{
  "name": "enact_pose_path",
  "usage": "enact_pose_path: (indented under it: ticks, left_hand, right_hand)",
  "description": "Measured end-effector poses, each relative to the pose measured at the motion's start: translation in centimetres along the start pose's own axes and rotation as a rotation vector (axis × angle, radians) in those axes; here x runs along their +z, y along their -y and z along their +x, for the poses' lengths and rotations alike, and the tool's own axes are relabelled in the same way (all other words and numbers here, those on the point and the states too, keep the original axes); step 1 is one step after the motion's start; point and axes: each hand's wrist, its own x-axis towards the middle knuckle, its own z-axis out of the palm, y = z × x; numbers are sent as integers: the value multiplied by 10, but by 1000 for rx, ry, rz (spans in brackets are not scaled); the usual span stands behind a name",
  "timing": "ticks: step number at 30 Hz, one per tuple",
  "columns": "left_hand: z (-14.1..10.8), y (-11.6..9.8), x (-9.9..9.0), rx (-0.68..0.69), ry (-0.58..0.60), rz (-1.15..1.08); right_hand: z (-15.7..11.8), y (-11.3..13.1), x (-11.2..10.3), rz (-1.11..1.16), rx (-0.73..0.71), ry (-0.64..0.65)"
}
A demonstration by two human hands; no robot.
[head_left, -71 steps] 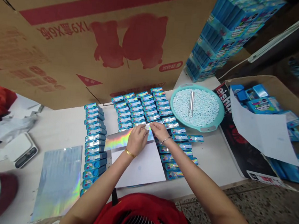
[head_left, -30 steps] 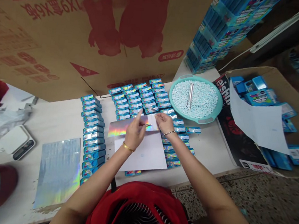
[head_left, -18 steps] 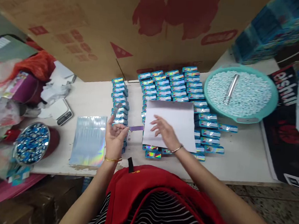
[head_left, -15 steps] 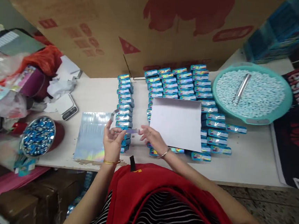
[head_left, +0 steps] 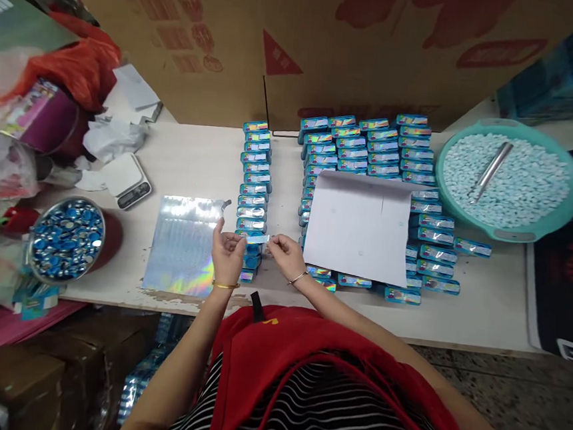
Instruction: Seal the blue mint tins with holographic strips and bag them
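A narrow, pale shiny sticker strip (head_left: 257, 239) is stretched level between my two hands. My left hand (head_left: 227, 258) pinches its left end between thumb and fingers, and a small grey curled piece (head_left: 226, 204) sticks up by the index finger. The strip's other end is pinched by the fingertips of my right hand (head_left: 287, 258). Just beyond the strip stands a column of small blue boxes (head_left: 254, 189) with shiny labels on their top edges. Left of my left hand lies a silvery holographic sheet (head_left: 178, 249).
A white paper sheet (head_left: 358, 228) rests over rows of blue boxes (head_left: 355, 154). At the right stands a teal basin (head_left: 510, 231) of pale tablets with a metal scoop (head_left: 494, 167). A pot (head_left: 107, 253) of blue-silver pieces and a small scale (head_left: 129, 181) stand at left.
My right fingers have closed on the strip's right end, where they were loose before. The strip now shows brighter. The whole view has shifted, with the table things appearing slightly higher.
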Motion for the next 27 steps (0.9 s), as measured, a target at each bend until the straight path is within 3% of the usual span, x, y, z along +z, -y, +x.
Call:
enact_pose_path:
  ticks: [7,21,24,27]
  left_hand:
    - [16,23,5,129,-11,324]
    - [26,39,6,62,-22,674]
    - [30,43,3,6,-56,672]
    - [33,50,-2,-57,-43,586]
  right_hand:
    - [14,-19,13,-84,49,-64]
    - [24,-57,27,-141,96,-160]
    - [13,-59,26,-242,10,-162]
    - [-2,-58,28,-398,-145,-47]
